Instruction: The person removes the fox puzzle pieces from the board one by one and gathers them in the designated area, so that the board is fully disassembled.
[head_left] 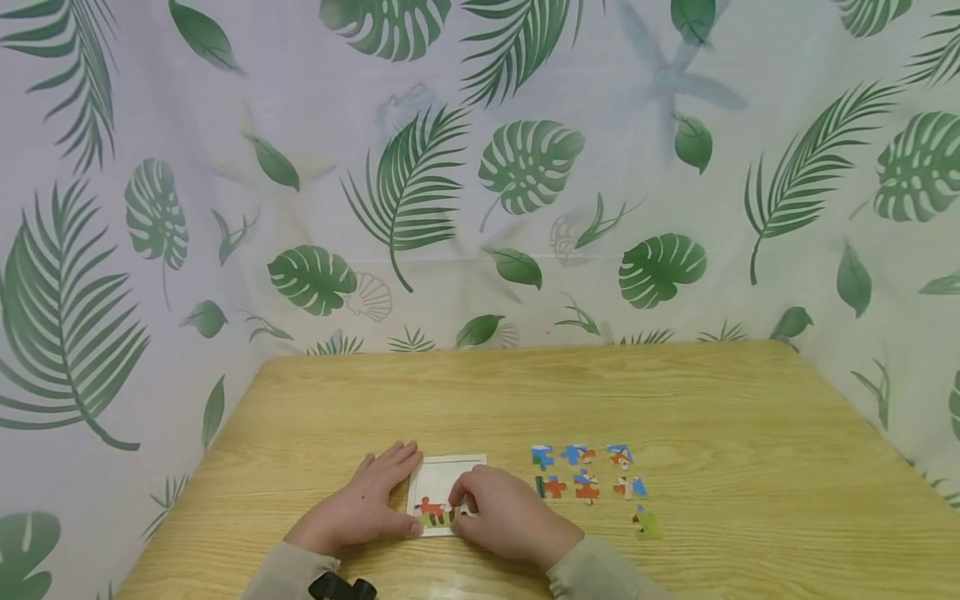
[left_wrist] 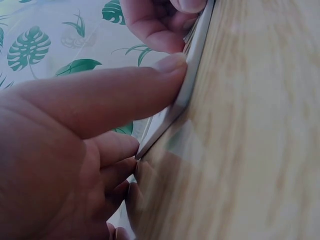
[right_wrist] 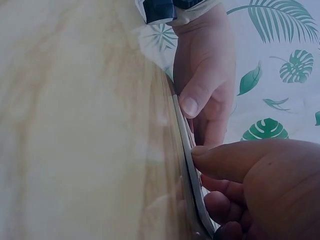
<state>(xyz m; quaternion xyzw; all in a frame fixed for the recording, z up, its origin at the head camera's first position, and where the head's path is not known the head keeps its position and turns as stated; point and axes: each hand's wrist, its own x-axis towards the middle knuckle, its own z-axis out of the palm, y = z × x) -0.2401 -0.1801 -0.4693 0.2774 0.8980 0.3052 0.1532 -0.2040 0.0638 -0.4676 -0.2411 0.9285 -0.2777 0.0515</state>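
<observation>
A square white puzzle tray [head_left: 438, 475] lies on the table, with red, dark and green puzzle pieces [head_left: 432, 510] in its lower left part. My left hand [head_left: 371, 500] rests along the tray's left side, fingers stretched toward the far corner, thumb at the near corner. In the left wrist view that thumb [left_wrist: 125, 92] presses on the tray's rim [left_wrist: 192, 75]. Over the tray's right half, my right hand [head_left: 506, 512] has its fingers curled and pinches a small puzzle piece [head_left: 453, 513], mostly hidden by the fingertips. The right wrist view shows the right thumb [right_wrist: 225, 157] at the tray's edge.
Right of the tray lie several loose puzzle pieces in rough rows, among them a blue and green one [head_left: 542, 456], a red one [head_left: 555, 487] and a green one [head_left: 647, 523]. Behind the wooden table [head_left: 525, 383] hangs a leaf-patterned curtain [head_left: 450, 208].
</observation>
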